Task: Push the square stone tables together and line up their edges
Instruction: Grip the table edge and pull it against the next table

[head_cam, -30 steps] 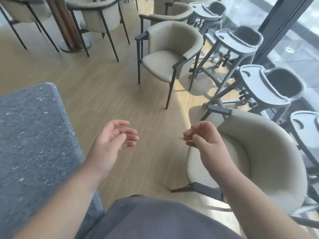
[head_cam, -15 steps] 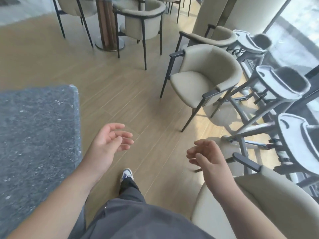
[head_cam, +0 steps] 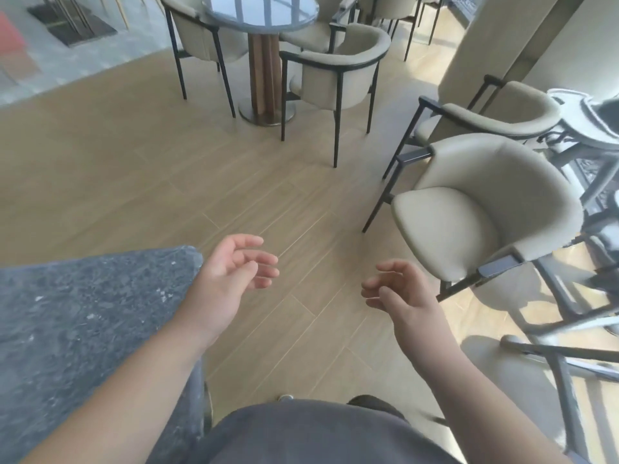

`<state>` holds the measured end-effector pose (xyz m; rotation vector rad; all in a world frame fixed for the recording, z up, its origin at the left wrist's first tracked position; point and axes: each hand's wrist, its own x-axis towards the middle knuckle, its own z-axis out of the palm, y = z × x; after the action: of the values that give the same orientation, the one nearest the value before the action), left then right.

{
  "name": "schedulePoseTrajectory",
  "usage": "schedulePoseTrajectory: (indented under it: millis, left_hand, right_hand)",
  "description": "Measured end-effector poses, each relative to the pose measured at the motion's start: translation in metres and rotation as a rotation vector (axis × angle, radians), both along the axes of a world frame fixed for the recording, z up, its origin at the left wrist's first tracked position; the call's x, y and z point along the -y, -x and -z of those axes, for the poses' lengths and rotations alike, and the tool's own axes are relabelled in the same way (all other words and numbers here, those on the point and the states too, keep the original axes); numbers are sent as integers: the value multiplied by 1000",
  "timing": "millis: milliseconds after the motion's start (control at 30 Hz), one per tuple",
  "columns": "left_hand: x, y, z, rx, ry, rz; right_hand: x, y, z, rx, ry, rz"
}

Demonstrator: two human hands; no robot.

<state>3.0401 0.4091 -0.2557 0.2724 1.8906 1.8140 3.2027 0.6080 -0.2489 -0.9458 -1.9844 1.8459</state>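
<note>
While both hands hang in the air above the wood floor [head_cam: 140, 169], neither has anything in its grip. The left hand [head_cam: 227, 276] floats just past the rounded far right corner of the grey stone counter [head_cam: 77, 316], palm turned inward, fingers loosely curled and apart, touching nothing; its forearm crosses over the counter's right edge. The right hand [head_cam: 398, 296] is well apart from the counter, fingers relaxed and slightly bent, empty, near the front of a beige armchair [head_cam: 475, 209]. The counter fills the lower left, and only this one stone top shows. Farther off stands a round table [head_cam: 261, 11] on a wooden pedestal with more beige chairs [head_cam: 338, 75] around it. Grey high chairs [head_cam: 589, 128] crowd the right edge.
</note>
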Motion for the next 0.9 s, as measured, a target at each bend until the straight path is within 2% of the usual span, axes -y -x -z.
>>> schedulePoseTrajectory:
  millis: [233, 600, 733, 900]
  left_hand:
    - [-63, 91, 6, 2, -5, -119]
    - [-186, 250, -1, -53, 25, -351]
    - [-189, 292, -3, -48, 46, -483]
    - [-167, 343, 2, -62, 50, -611]
  right_hand:
    - [-84, 126, 9, -60, 48, -55]
    - [-226, 356, -10, -87, 26, -396]
    - [-234, 437, -15, -88, 47, -510]
    - [-202, 516, -18, -109, 83, -683]
